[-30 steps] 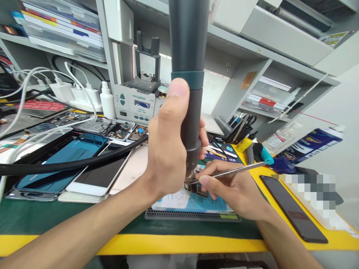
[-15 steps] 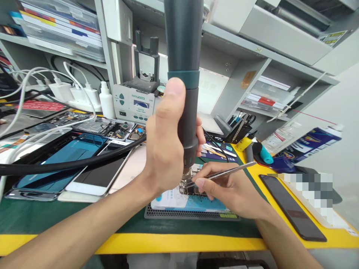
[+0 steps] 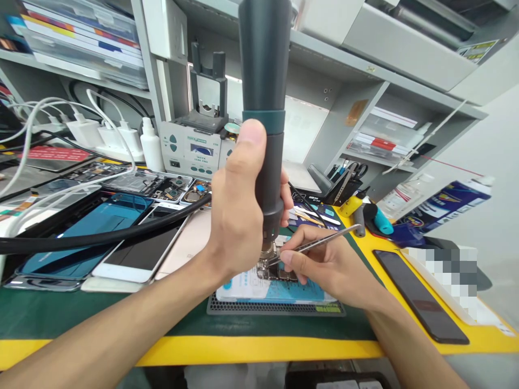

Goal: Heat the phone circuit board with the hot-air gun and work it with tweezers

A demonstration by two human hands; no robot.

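My left hand (image 3: 237,210) is wrapped round the dark handle of a hot air gun (image 3: 265,70), thumb resting near its green ring. The gun stands nearly upright, its metal nozzle (image 3: 267,250) pointing down close over a small circuit board (image 3: 279,274). My right hand (image 3: 320,265) pinches metal tweezers (image 3: 324,239), whose tips reach the board just beside the nozzle. Whether the tips grip anything is too small to tell. Under the board lies a blue and white pad (image 3: 243,292) on a dark perforated plate (image 3: 259,309).
Several phones, among them a white one (image 3: 140,251) and a blue one (image 3: 87,237), lie at left beneath a thick black hose (image 3: 101,240). A control station (image 3: 192,151) stands behind. A black phone (image 3: 419,294) lies on the yellow edge at right, beyond my right forearm.
The gun's top has tilted slightly, showing more of its upper end. The tweezers' rear end has shifted a little left and up. Both hands keep their grips.
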